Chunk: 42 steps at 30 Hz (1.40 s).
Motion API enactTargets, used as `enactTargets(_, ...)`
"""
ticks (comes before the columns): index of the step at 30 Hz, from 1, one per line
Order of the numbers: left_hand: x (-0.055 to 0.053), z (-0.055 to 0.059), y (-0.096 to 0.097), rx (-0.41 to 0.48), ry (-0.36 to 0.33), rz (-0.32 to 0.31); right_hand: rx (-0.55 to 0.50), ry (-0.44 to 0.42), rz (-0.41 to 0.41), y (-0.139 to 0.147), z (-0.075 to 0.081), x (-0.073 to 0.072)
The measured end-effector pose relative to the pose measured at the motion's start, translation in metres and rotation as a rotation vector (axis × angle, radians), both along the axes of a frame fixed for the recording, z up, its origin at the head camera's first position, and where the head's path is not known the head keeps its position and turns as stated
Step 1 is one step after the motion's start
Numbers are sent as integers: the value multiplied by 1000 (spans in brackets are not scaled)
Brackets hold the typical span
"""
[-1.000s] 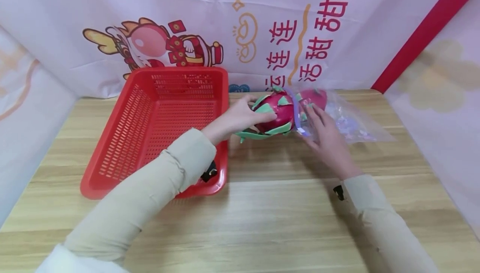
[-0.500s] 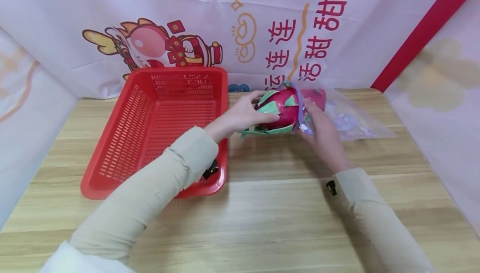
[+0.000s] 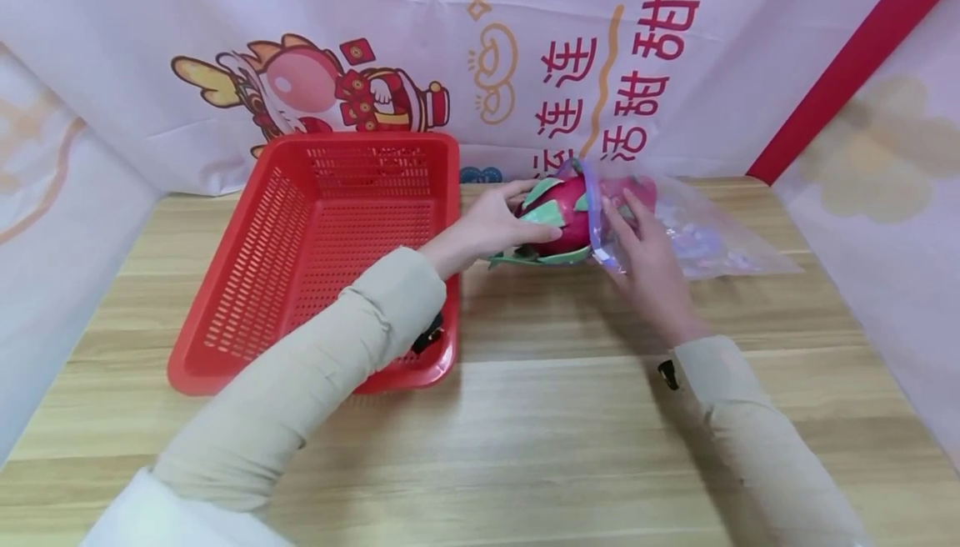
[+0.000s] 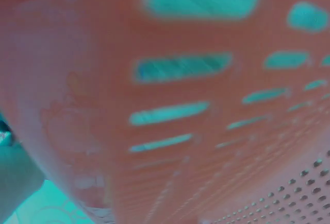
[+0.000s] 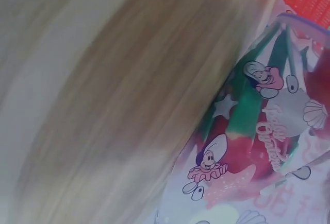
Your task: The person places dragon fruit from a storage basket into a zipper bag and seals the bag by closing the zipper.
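My left hand [image 3: 491, 226] grips a red dragon fruit [image 3: 573, 218] with green scales at the mouth of a clear zip bag [image 3: 731, 247]. The bag's purple edge lies against the fruit's right end. At that edge, my right hand [image 3: 654, 272] holds the bag, fingers on top and thumb low. Inside the bag a second dragon fruit [image 3: 637, 190] shows behind my right fingers. In the right wrist view, red and green show through the bag's cartoon-printed film [image 5: 242, 147]. The left fingertips behind the fruit are hidden.
A red perforated basket [image 3: 217, 280] stands left of the fruit, my left forearm crossing its near right corner. Its slotted wall [image 4: 118, 90] fills most of the left wrist view. Wood-grain tabletop [image 3: 555, 447] stretches in front. A white printed cloth [image 3: 420, 22] hangs behind.
My left hand and the dragon fruit have shifted slightly right toward the bag. My right hand drew in at the bag's mouth, then its fingers reached forward again over the film.
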<state>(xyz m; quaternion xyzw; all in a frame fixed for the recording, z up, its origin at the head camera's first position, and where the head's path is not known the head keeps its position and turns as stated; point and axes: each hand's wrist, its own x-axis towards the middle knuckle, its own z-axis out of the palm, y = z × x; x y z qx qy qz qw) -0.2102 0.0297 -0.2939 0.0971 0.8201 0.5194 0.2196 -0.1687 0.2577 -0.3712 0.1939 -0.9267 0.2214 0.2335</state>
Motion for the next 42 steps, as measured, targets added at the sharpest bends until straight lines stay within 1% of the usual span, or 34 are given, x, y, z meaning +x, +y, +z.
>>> enactTargets(2,0,0,0,-12,-32,-13,10,-16,-4,3,-1,-1)
enactTargets(5,1,1,2,-31,-41,-60,19,-23,7,6,-2,-1)
enactTargets(7,1,1,3,-39,-35,-84,17,1,27,7,-3,0)
enactTargets(13,0,-1,9,13,-47,-128,43,108,77,4,-6,2)
enactTargets(17,0,-5,12,36,-50,-165,54,135,62,-2,-8,2)
enactTargets(21,-1,-7,13,29,-40,-191,52,140,28,-7,-8,1)
enactTargets(25,-1,-9,14,26,-46,-191,33,153,22,-8,-8,1)
enactTargets(27,-1,-9,15,22,-64,-179,27,151,23,-9,-8,0)
enactTargets(31,1,-6,15,-18,-107,-152,18,147,16,-11,-7,1)
enactTargets(33,2,-2,14,-32,-125,-170,14,146,5,-12,-7,0)
enactTargets(37,4,5,9,-31,-202,-246,9,152,-9,-13,-9,0)
enactTargets(39,5,8,8,-26,-238,-262,6,154,-12,-12,-10,0)
enactTargets(41,7,10,7,-13,-253,-244,0,153,-15,-11,-11,0)
enactTargets(42,9,11,7,5,-260,-217,-2,150,-16,-11,-10,0)
